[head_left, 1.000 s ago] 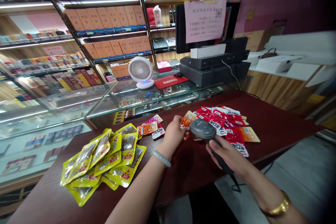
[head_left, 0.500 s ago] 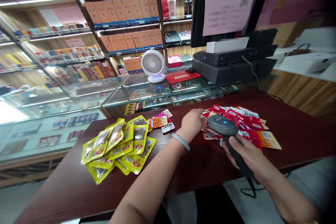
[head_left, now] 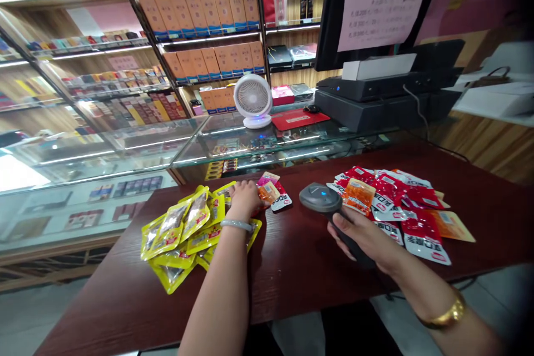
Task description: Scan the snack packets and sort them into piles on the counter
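My right hand (head_left: 365, 239) grips a dark handheld barcode scanner (head_left: 321, 199) with a blue light on its head, held just above the dark red table (head_left: 300, 267). To its right lies a heap of red snack packets (head_left: 396, 200), with an orange packet (head_left: 359, 192) on top nearest the scanner. My left hand (head_left: 244, 199) rests knuckles-up on the table between a pile of yellow packets (head_left: 187, 228) and a small cluster of orange, pink and red-white packets (head_left: 273, 192). Its fingers are curled under and hidden.
A glass display counter (head_left: 200, 147) runs behind the table, with a small white fan (head_left: 253, 100) and a red mat (head_left: 298, 118) on it. A black register and printer (head_left: 384, 94) stand at the back right. Shelves of boxed goods (head_left: 200, 16) fill the wall.
My left hand has moved left from the red heap to the small cluster beside the yellow packets. The scanner has stayed in my right hand, and the view has shifted.
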Demonstrator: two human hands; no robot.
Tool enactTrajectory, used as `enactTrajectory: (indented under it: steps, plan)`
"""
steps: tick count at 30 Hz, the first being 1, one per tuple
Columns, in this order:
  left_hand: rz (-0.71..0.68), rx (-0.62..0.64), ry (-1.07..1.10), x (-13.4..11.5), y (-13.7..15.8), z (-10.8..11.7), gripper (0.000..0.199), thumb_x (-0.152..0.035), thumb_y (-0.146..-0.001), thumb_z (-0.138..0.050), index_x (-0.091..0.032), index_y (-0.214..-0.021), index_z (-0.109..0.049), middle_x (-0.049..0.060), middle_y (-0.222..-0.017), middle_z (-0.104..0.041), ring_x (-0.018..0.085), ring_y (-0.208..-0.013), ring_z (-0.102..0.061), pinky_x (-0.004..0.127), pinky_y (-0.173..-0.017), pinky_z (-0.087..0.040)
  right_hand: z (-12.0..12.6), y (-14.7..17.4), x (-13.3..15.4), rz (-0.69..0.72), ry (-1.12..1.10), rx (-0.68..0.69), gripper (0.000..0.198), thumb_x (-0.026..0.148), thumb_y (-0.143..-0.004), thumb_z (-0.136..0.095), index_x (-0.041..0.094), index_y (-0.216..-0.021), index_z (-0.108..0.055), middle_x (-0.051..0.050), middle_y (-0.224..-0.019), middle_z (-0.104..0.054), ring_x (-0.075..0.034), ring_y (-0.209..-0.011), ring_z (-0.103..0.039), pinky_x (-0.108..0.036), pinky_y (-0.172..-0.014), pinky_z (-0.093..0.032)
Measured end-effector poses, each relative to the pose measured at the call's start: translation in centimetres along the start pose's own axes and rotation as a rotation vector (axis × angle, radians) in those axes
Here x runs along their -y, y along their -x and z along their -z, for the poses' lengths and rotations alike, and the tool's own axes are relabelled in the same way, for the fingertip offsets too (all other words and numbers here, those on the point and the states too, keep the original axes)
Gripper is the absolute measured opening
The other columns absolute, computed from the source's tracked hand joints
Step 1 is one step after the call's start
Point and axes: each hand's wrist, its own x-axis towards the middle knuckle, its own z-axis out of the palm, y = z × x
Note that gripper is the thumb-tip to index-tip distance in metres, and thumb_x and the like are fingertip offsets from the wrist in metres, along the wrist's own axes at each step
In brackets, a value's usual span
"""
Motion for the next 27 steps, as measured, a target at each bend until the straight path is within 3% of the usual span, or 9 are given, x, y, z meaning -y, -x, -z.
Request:
enactTrajectory:
  steps: [5, 12, 17, 23, 27]
  plan:
    - [-0.048, -0.025, 0.143, -2.1, 0.2, 0.6, 0.05, -0.048, -0.078, -0.07, -0.017, -0.113, -0.053, 0.014, -0.102, -0.073, 0.032, -0.101, -0.067, 0.04, -0.089, -0.042, -1.2, 0.0, -0.8, 0.022, 0.014, -0.023, 0.041, 0.062, -0.09, -0.058, 0.022, -0.087, -0.047, 0.007, -0.069, -0.05, -0.004, -0.041, -0.042, -0.016, -0.037, -0.035]
    - [-0.192, -0.069, 0.427, -4.8, 1.3, 0.7, 0.041, -0.045, -0.078, -0.071, -0.025, -0.108, -0.051, 0.006, -0.102, -0.072, 0.025, -0.093, -0.069, 0.029, -0.069, -0.041, -1.7, 0.2, -0.9, 0.093, 0.065, -0.045, 0.038, 0.059, -0.092, -0.058, 0.023, -0.094, -0.048, 0.009, -0.064, -0.046, -0.005, -0.042, -0.04, -0.016, -0.038, -0.034]
    - [-0.258, -0.041, 0.412, -6.1, 2.2, 1.2, 0.032, -0.021, -0.082, -0.063, -0.022, -0.111, -0.052, 0.008, -0.102, -0.072, 0.024, -0.094, -0.068, 0.028, -0.071, -0.041, -1.5, 0.5, -1.0, 0.096, 0.06, -0.076, 0.037, 0.059, -0.093, -0.056, 0.023, -0.094, -0.048, 0.009, -0.066, -0.046, -0.005, -0.043, -0.04, -0.017, -0.039, -0.036]
    - [-0.25, -0.025, 0.514, -6.8, 1.8, 0.2, 0.038, -0.031, -0.08, -0.072, -0.021, -0.111, -0.054, 0.008, -0.105, -0.072, 0.023, -0.098, -0.068, 0.027, -0.076, -0.045, -1.1, 1.1, -1.1, 0.082, 0.045, -0.102, 0.038, 0.06, -0.092, -0.057, 0.024, -0.093, -0.048, 0.008, -0.067, -0.047, -0.006, -0.044, -0.041, -0.018, -0.04, -0.037]
    - [-0.268, 0.073, 0.584, -7.6, 1.6, -1.1, 0.032, -0.017, -0.083, -0.066, -0.02, -0.114, -0.059, 0.008, -0.111, -0.073, 0.018, -0.101, -0.068, 0.025, -0.083, -0.048, -0.8, 1.7, -1.4, 0.06, 0.06, -0.122, 0.041, 0.063, -0.091, -0.056, 0.023, -0.091, -0.047, 0.007, -0.069, -0.047, -0.006, -0.044, -0.042, -0.018, -0.04, -0.037]
